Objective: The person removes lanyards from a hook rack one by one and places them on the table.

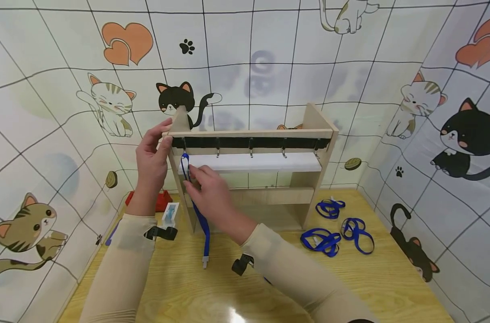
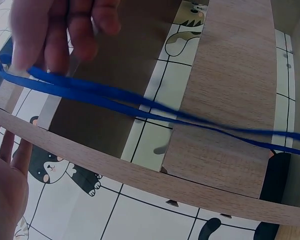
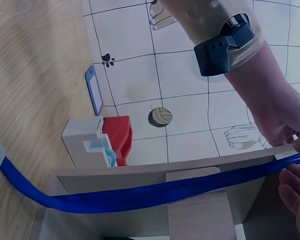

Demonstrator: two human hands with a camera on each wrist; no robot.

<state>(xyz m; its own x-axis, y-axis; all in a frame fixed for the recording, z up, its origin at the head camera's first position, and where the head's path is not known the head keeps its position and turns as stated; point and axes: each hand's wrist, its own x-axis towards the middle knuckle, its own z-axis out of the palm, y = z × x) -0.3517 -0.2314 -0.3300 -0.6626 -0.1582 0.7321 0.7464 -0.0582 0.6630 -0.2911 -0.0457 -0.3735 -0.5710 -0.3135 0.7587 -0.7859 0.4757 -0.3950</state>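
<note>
A blue lanyard (image 1: 204, 233) hangs by its looped end from the leftmost hook of a wooden rack (image 1: 249, 133). Its strap drops past the shelves, with a pale clip (image 1: 205, 261) at the lower end. My right hand (image 1: 212, 193) pinches the strap just below the hook, fingers and thumb close around it; in the left wrist view the fingertips overlap the two blue strands (image 2: 115, 100). My left hand (image 1: 152, 154) grips the rack's upper left corner, thumb at the front and fingers over the side panel.
Several bare metal hooks (image 1: 251, 152) line the black strip to the right. Three coiled blue lanyards (image 1: 321, 242) lie on the table (image 1: 168, 287) right of the rack. A red object (image 1: 163, 201) and a small white box (image 1: 170, 213) stand at its left. Cat-patterned cloth walls surround the table.
</note>
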